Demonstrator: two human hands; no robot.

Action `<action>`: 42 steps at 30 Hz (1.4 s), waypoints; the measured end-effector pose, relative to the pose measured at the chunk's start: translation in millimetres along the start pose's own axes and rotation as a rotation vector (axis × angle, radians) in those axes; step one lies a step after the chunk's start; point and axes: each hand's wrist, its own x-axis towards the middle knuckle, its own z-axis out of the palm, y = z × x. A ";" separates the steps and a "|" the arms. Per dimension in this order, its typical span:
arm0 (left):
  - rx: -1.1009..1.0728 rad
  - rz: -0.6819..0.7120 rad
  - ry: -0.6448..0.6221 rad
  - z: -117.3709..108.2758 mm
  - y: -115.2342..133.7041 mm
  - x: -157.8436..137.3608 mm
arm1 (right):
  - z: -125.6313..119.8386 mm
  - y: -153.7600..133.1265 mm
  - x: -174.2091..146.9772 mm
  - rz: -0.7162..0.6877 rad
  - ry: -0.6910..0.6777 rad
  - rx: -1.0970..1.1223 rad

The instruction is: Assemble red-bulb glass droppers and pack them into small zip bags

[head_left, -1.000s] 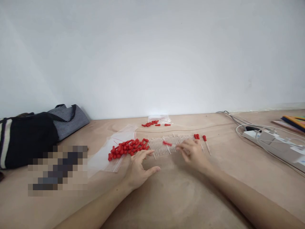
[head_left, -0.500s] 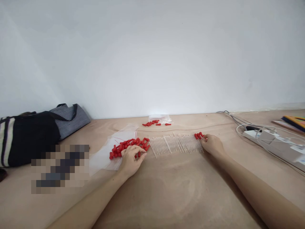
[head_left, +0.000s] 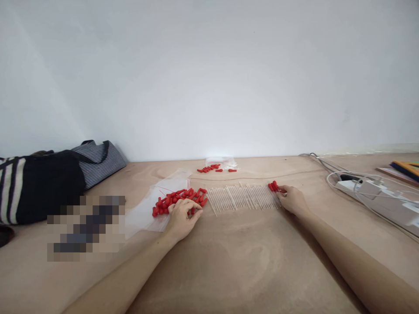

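Note:
A long row of thin, clear-whitish tubes (head_left: pixel 242 197) lies side by side on the table between my hands. At its right end my right hand (head_left: pixel 290 200) pinches a small red dropper bulb with thumb and fingertips, largely covered by the fingers. A few more red dropper bulbs (head_left: pixel 272 186) sit right beside those fingertips, at the top of the last tubes. My left hand (head_left: pixel 183 218) rests at the near edge of a heaped pile of red dropper bulbs (head_left: pixel 168 200), fingers loosely curved and apart, with nothing seen in them. Clear plastic bags (head_left: pixel 142 213) lie under the pile.
Behind the row, more red bulbs (head_left: pixel 209 168) lie by a small clear bag (head_left: pixel 219 160) near the wall. A black bag (head_left: pixel 49 187) and a blurred patch (head_left: pixel 87 229) are at left. At right lie a white power strip (head_left: pixel 376 198), cables and books (head_left: pixel 404 172).
The view has shifted slightly. At the right end, the red bulbs by my right fingertips have moved a little and bunched closer. My left hand stays at the pile.

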 end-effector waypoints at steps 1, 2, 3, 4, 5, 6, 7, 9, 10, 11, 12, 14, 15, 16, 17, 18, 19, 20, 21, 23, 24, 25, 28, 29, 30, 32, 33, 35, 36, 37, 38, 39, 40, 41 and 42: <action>0.004 -0.009 0.002 -0.1 0.1 0.1 | -0.3 1.1 0.0 -0.004 -0.004 0.008; 0.009 -0.015 0.005 0.1 0.0 0.1 | -0.6 2.4 0.0 -0.005 -0.006 0.014; 0.017 -0.017 0.013 0.5 0.0 0.0 | -1.0 3.6 0.0 -0.004 -0.007 0.016; 0.029 -0.014 0.022 1.2 0.0 -0.2 | -1.5 4.6 -0.2 -0.002 -0.005 0.017; 0.045 -0.006 0.034 2.2 0.1 -0.5 | -2.0 5.2 -0.4 0.001 -0.001 0.016; 0.067 0.007 0.050 3.4 0.3 -0.6 | -2.6 5.2 -0.7 0.005 0.002 0.014; 0.093 0.022 0.071 4.9 0.7 -0.4 | -3.2 4.6 -1.1 0.008 0.009 0.012; 0.157 0.053 0.123 8.1 1.7 1.1 | -4.5 1.5 -2.2 0.012 0.047 0.006; 0.190 0.066 0.145 9.8 2.3 2.6 | -5.2 -1.0 -3.0 0.009 0.077 0.000; 0.221 0.074 0.162 11.4 2.9 4.6 | -5.9 -4.3 -4.1 0.002 0.113 -0.007; 0.249 0.077 0.170 13.0 3.4 6.8 | -6.5 -8.5 -5.6 -0.014 0.148 -0.008; 0.294 0.073 0.171 15.7 4.2 11.2 | -7.3 -20.6 -11.1 -0.082 0.193 0.029; 0.310 0.069 0.171 16.7 4.5 12.9 | -7.6 -28.8 -15.5 -0.138 0.193 0.068; 0.324 0.066 0.173 17.5 4.8 14.0 | -7.6 -38.9 -21.2 -0.206 0.182 0.119; 0.333 0.066 0.177 17.9 5.0 14.4 | -7.6 -50.6 -28.2 -0.285 0.154 0.169; 0.339 0.069 0.184 17.9 5.3 14.0 | -7.4 -63.9 -36.3 -0.362 0.113 0.193; 0.342 0.075 0.193 17.6 5.5 12.9 | -7.2 -78.4 -45.1 -0.430 0.074 0.205; 0.341 0.083 0.204 16.8 5.8 11.1 | -6.9 -93.5 -54.2 -0.486 0.041 0.209; 0.336 0.093 0.214 15.6 6.0 8.7 | -6.5 -108.5 -62.9 -0.517 0.026 0.206; 0.317 0.121 0.227 12.4 6.2 2.8 | -5.8 -136.1 -77.4 -0.555 -0.032 0.199; 0.304 0.137 0.228 10.6 6.1 -0.3 | -5.4 -147.5 -82.6 -0.559 -0.060 0.188; 0.289 0.150 0.223 8.8 5.9 -3.3 | -5.1 -157.1 -86.4 -0.543 -0.075 0.173; 0.246 0.162 0.192 4.8 5.3 -9.9 | -4.2 -174.4 -91.3 -0.496 -0.137 0.117; 0.234 0.160 0.180 4.1 5.2 -11.1 | -4.0 -177.1 -91.7 -0.487 -0.154 0.100; 0.225 0.157 0.172 3.6 5.2 -11.9 | -3.9 -178.9 -91.9 -0.479 -0.167 0.086; 0.224 0.150 0.164 3.0 5.8 -12.3 | -4.0 -180.2 -92.2 -0.465 -0.180 0.067; 0.231 0.145 0.161 2.8 6.3 -12.2 | -4.3 -180.1 -92.4 -0.457 -0.185 0.061; 0.247 0.134 0.156 2.0 7.5 -11.7 | -5.5 -178.5 -93.1 -0.443 -0.195 0.057; 0.252 0.128 0.153 1.6 8.1 -11.5 | -6.6 -176.9 -93.7 -0.439 -0.199 0.057; 0.255 0.124 0.149 1.2 8.6 -11.2 | -8.1 -174.7 -94.6 -0.436 -0.201 0.057; 0.256 0.121 0.147 0.8 8.9 -11.1 | -10.1 -171.7 -95.8 -0.436 -0.203 0.057; 0.255 0.119 0.146 0.5 9.1 -11.0 | -12.7 -167.9 -97.2 -0.439 -0.206 0.055; 0.253 0.117 0.148 0.4 9.1 -10.9 | -15.8 -163.0 -98.7 -0.444 -0.209 0.055; 0.249 0.115 0.149 0.4 8.9 -10.9 | -19.4 -157.2 -100.2 -0.453 -0.216 0.059; 0.243 0.115 0.150 0.6 8.5 -11.0 | -23.4 -150.5 -101.3 -0.462 -0.226 0.070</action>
